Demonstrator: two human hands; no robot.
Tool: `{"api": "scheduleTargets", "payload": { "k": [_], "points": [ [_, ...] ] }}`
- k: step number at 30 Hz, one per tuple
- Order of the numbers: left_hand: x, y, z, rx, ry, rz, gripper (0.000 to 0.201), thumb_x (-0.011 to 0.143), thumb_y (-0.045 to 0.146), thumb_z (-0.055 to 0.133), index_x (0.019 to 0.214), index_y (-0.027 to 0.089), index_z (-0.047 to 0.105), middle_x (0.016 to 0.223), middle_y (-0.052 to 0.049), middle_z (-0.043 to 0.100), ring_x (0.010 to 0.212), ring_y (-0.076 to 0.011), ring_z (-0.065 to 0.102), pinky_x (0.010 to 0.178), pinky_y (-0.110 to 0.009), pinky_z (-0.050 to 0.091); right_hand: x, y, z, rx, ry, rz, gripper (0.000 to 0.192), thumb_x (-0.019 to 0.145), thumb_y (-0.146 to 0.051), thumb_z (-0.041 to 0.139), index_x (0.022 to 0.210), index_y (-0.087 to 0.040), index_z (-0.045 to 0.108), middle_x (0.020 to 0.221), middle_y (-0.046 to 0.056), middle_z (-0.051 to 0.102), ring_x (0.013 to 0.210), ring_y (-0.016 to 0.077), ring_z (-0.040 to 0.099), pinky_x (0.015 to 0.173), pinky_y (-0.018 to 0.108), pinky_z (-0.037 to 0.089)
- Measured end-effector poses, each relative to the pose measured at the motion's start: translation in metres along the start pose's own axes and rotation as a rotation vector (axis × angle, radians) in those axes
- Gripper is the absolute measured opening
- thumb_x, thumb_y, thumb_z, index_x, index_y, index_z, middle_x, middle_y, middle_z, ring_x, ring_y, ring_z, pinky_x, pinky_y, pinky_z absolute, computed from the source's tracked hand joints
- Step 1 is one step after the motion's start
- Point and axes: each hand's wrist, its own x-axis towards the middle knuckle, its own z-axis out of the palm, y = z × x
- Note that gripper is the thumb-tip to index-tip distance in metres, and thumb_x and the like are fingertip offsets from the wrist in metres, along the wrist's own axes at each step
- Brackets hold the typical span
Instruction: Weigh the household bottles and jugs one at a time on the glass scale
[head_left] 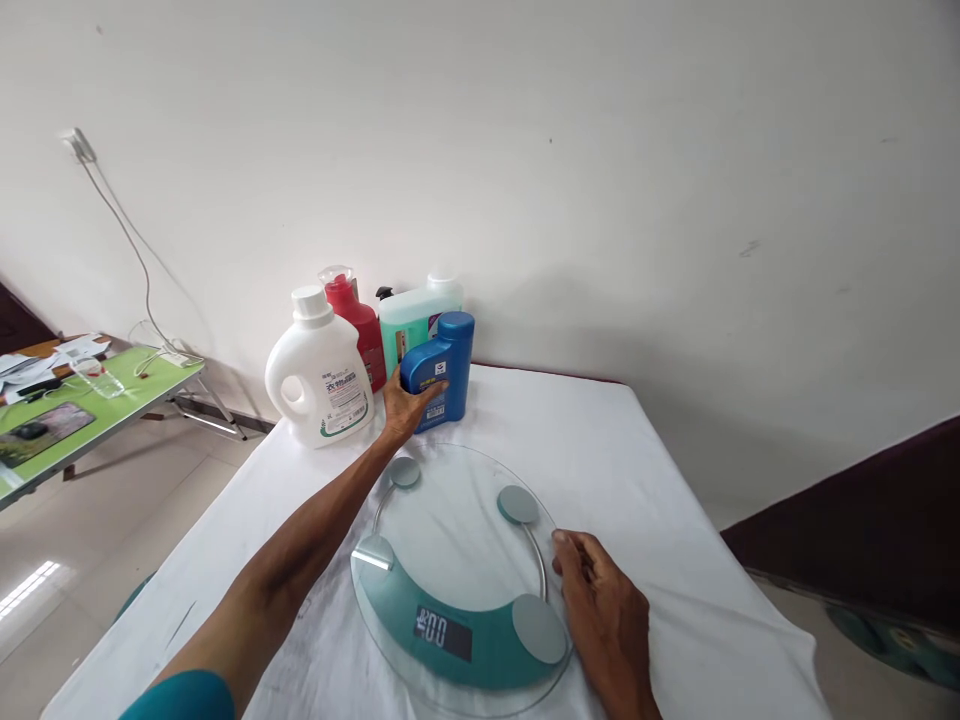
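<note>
The round glass scale (457,575) lay flat on the white-covered table (660,480), its display facing the person and showing digits. Just beyond the scale's far rim stood a small blue bottle (441,370), upright, and the person's left hand (405,405) was wrapped around its lower left side, thumb across the front label, gripping it. The bottle's base looked to be on the cloth, though I could not tell for certain whether it was lifted clear. The right hand (600,600) rested at the scale's right edge, fingers loosely curled with the fingertips (561,545) touching the glass rim, not closed on anything. Behind the blue bottle, farther from the scale and close to the wall, a pale green jug (411,325) and a red bottle (360,325) stood side by side. A large white detergent jug (321,375) stood beyond the scale's far left side, just beside the red one.
</note>
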Motion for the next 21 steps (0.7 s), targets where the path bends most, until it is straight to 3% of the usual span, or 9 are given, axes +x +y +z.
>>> {"api": "scheduleTargets", "payload": {
  "k": [5,9,14,17,21],
  "points": [
    [-0.009,0.011,-0.022,0.129,-0.034,0.106,0.063,0.068,0.041,0.1,0.119,0.021,0.068,0.119,-0.014,0.078,0.113,-0.0332,0.074,0.102,-0.049,0.059,-0.001,-0.005,0.0,0.006,-0.003,-0.001,0.048,0.092,-0.071,0.045,0.083,-0.028,0.065,0.075,0.009,0.076,0.068,0.0289,0.069,0.068,0.039,0.05],
    [-0.045,0.018,-0.072,0.209,-0.004,0.228,0.055,0.08,0.047,0.091,0.122,0.022,0.067,0.134,-0.016,0.072,0.128,-0.0326,0.068,0.112,-0.049,0.054,-0.003,-0.01,0.0,0.014,-0.012,0.005,0.046,0.09,-0.069,0.044,0.08,-0.028,0.062,0.076,0.01,0.076,0.069,0.0285,0.068,0.071,0.039,0.049],
    [-0.098,0.02,-0.14,0.227,-0.016,0.11,0.035,0.093,0.055,0.075,0.105,0.023,0.067,0.106,-0.009,0.073,0.1,-0.0243,0.071,0.092,-0.04,0.058,-0.003,-0.01,0.003,0.008,-0.004,0.005,0.041,0.087,-0.066,0.046,0.078,-0.028,0.06,0.075,0.009,0.075,0.072,0.0288,0.069,0.072,0.04,0.048],
    [-0.098,0.025,-0.168,0.26,0.204,0.136,0.036,0.094,0.056,0.074,0.099,0.023,0.061,0.096,-0.005,0.066,0.092,-0.0209,0.066,0.089,-0.036,0.055,-0.003,-0.011,0.003,0.002,0.0,0.027,0.04,0.085,-0.065,0.047,0.079,-0.028,0.061,0.074,0.008,0.075,0.073,0.0293,0.07,0.073,0.04,0.048],
    [-0.055,0.04,-0.193,0.265,0.549,0.223,0.049,0.089,0.056,0.08,0.115,0.022,0.055,0.117,-0.009,0.06,0.107,-0.0225,0.062,0.099,-0.037,0.052,-0.006,-0.016,0.002,-0.024,-0.006,0.055,0.04,0.082,-0.065,0.048,0.08,-0.028,0.064,0.076,0.008,0.075,0.072,0.0289,0.07,0.073,0.041,0.049]
  ]
}}
